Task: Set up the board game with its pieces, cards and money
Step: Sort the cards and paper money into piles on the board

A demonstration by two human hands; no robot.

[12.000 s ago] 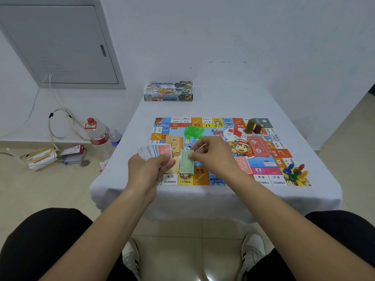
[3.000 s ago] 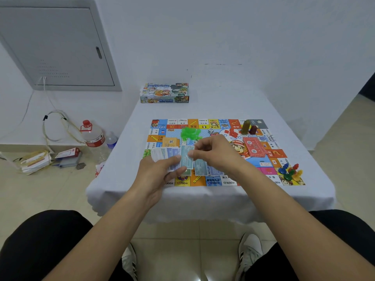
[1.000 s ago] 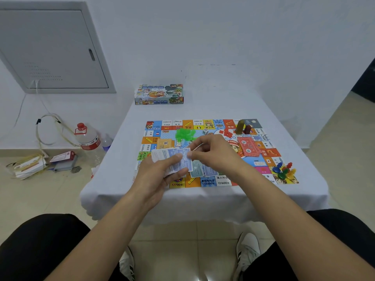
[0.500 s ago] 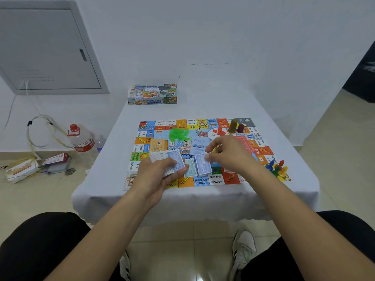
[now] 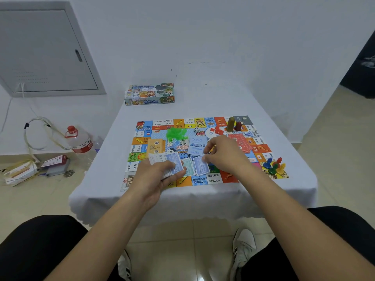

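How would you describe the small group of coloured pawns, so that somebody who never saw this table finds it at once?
Start from the white table and the colourful board lying on it. Go to the board's near right corner, to the right of the right hand. The pawns stand there in a tight cluster of blue, red, green and yellow, unlike the flat cards and banknotes elsewhere.

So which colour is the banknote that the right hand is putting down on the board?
Light purple-blue, printed pattern; the right hand pinches this banknote. Head view.
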